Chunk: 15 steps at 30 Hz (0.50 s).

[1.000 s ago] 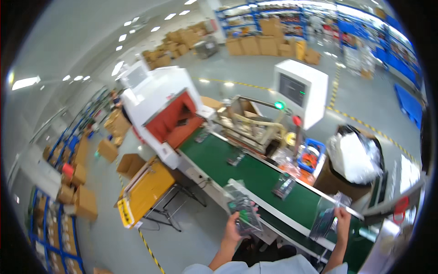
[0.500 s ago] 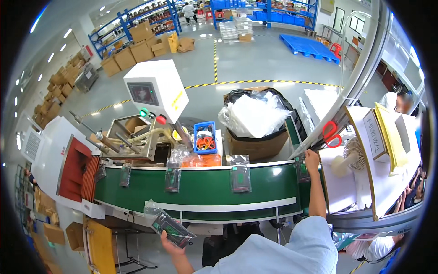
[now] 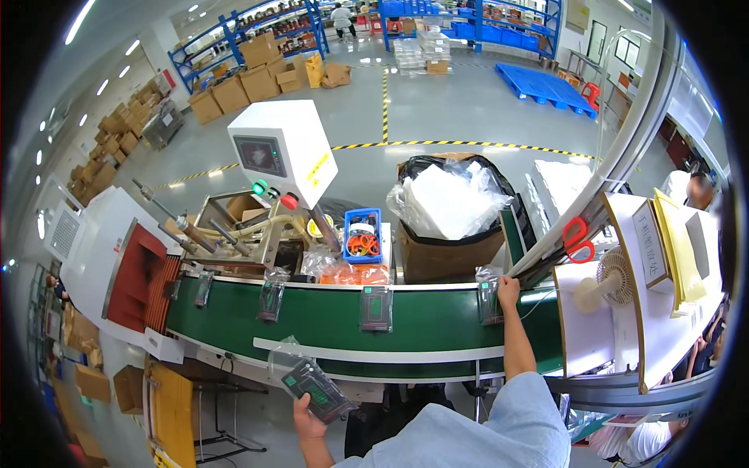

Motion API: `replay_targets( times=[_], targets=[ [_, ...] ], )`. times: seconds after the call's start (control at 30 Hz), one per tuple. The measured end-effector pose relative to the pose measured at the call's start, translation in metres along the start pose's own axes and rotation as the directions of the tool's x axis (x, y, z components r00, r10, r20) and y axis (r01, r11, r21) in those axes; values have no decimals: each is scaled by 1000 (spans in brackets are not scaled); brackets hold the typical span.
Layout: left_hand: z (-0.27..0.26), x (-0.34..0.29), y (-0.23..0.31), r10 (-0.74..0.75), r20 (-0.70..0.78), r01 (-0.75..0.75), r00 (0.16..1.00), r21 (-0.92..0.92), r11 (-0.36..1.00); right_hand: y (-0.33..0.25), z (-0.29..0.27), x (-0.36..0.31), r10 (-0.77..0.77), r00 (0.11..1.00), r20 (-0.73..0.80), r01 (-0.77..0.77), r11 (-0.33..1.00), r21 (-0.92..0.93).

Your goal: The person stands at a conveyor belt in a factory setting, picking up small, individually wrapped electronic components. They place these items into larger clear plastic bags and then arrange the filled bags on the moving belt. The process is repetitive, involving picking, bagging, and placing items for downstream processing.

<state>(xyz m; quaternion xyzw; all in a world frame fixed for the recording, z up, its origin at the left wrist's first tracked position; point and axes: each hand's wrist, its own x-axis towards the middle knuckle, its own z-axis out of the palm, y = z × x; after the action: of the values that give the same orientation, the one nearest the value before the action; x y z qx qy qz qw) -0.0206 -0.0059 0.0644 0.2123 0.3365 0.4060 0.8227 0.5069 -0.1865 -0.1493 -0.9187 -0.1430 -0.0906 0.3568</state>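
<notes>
My left hand (image 3: pixel 309 421) holds a clear plastic bag with a flat black, green-printed item (image 3: pixel 321 390) inside, tilted in front of the belt's near edge. The bag's loose end sticks up beyond my fingers. Over the right part of the green conveyor belt (image 3: pixel 421 312), my right hand (image 3: pixel 508 293) has its fingers closed at the right edge of another bagged black item (image 3: pixel 489 303), which lies on the belt. To the left, a similar bagged item (image 3: pixel 376 309) rests flat, with several more along the belt toward the machine.
A white machine with a red curtained opening (image 3: pixel 136 273) stands at the belt's left end. Behind the belt are a control box (image 3: pixel 282 152), a blue bin (image 3: pixel 362 234) and a carton of white foam (image 3: pixel 449 261). Red scissors (image 3: pixel 577 240) hang near a fan (image 3: pixel 612 281) at right.
The bagged items on the belt have moved left toward the machine. My right hand has moved left along with the one at its fingers. My left hand still holds its bag.
</notes>
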Motion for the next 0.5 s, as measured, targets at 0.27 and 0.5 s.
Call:
replay_targets(
  times=[0.27, 0.5],
  targets=[
    [-4, 0, -10, -106, 140, 92, 985, 103, 990, -62, 32, -40, 29, 999, 14, -28, 999, -20],
    [-7, -2, -7, -210, 128, 179, 969, 217, 960, -80, 55, -53, 98, 989, 110, -95, 995, -33]
  ],
)
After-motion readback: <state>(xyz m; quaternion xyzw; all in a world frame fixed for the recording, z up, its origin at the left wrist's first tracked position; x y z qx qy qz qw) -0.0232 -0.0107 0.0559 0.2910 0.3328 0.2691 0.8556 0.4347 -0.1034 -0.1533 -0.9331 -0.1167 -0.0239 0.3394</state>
